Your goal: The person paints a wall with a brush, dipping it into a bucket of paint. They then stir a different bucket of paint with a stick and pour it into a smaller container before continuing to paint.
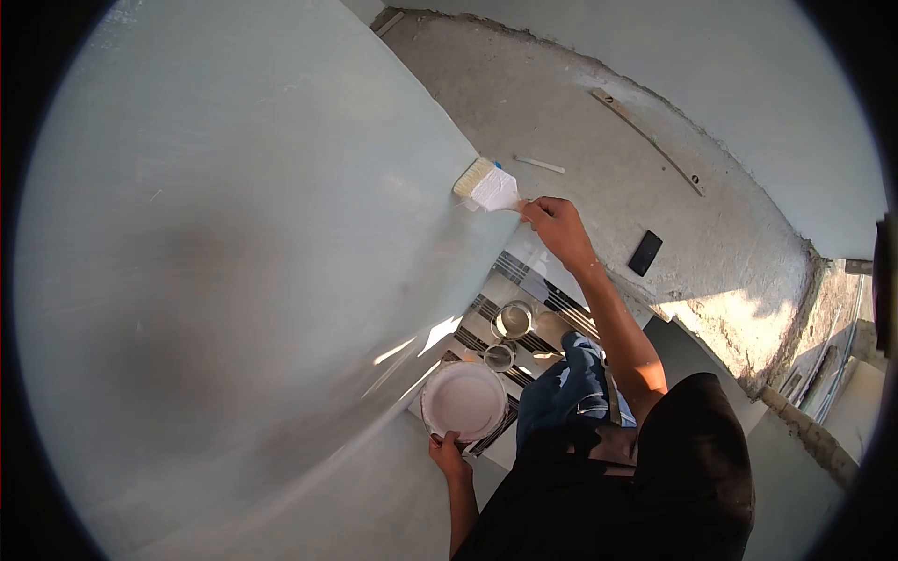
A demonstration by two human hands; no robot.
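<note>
Two bare hands are visible in the head view, one at a brush and one at a pail. Right hand (559, 232): arm extended, grip closed around the handle of a wide brush (492, 188), thumb and fingers pinching it. The brush's pale bristles lie at the edge of the smooth grey-green wall (243, 234); whether they press on it or sit just beside it, cannot tell. White coating covers the brush body.

Left hand (451, 455): lower in the view, grip pinching the near rim of a round pail (464, 402), thumb over the edge; the remaining fingers are mostly hidden. The pail's inside is pale pink, and its opening faces the camera.

Beyond the pail, two round metal containers (514, 321) are near each other above a black-and-white striped floor (559, 301). Denim-covered legs (561, 388) are beside them.

On the rough concrete ledge (561, 122), a thin pale stick (540, 165) lies near the brush. A long flat bar (645, 140) lies farther off at a slant. One dark phone (645, 252) lies flat near the right forearm. Sunlight falls on the ledge's near corner.
</note>
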